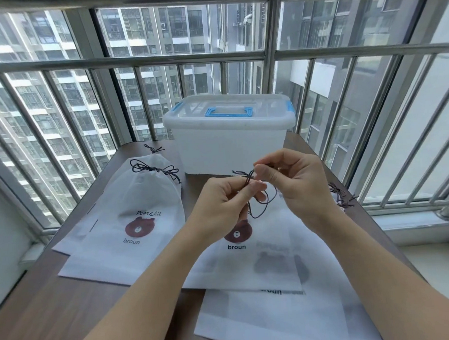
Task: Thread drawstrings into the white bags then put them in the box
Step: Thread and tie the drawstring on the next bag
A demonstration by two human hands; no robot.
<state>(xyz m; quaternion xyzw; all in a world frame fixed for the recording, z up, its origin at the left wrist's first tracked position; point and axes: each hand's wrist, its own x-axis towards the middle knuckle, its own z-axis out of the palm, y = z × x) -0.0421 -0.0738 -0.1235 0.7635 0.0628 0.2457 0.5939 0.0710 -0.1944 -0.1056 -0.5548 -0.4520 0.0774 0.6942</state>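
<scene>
Nearest, white bags (276, 323) lie overlapped on the brown table (43, 323), unthreaded as far as shows. Above them both hands are raised: the left hand (225, 204) pinches a dark cord (258, 207) between thumb and fingertips, and the right hand (298, 180) pinches the same cord's knotted end, other fingers curled. The cord's loop hangs over a bag printed with a bear (238, 232); the hands hide that bag's mouth. To the left lie threaded bags (130, 211), cords tied. Loose cords (340, 196) sit at the table's right edge. Beyond stands the box (229, 140), lid closed, before a railing (136, 60).
</scene>
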